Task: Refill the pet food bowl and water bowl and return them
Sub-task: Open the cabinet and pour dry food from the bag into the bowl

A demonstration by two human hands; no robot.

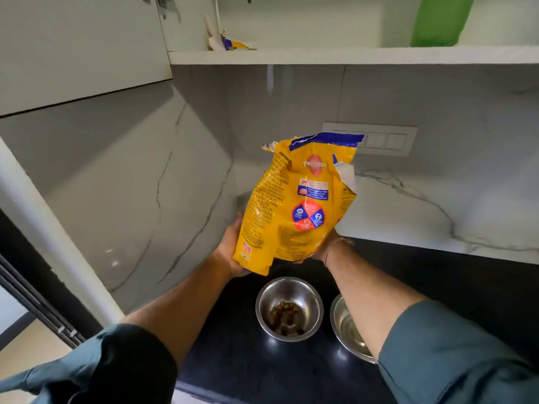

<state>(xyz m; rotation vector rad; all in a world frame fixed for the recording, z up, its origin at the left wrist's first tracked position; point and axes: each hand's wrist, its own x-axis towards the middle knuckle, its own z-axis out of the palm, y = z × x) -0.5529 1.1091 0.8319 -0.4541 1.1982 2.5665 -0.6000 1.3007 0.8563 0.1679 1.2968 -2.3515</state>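
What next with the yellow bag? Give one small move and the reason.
Probably tip the yellow bag, held upright in the left hand and right hand, over the food bowl below; it holds only a little kibble.

Bag (297, 205): yellow, blue band along the torn top, red-and-blue roundel mid-panel, small dark print down its left side, white lining at the tear. Food bowl (289, 309): bare steel, brown kibble (287, 316) inside. Water bowl (348, 330): same steel. Counter (437, 287): glossy black. Backsplash (408, 199): white with grey veining. Sleeves (452, 354): dark teal. Far shelf (350, 55): white; green object (437, 21) on it, blurred, possibly a bottle.
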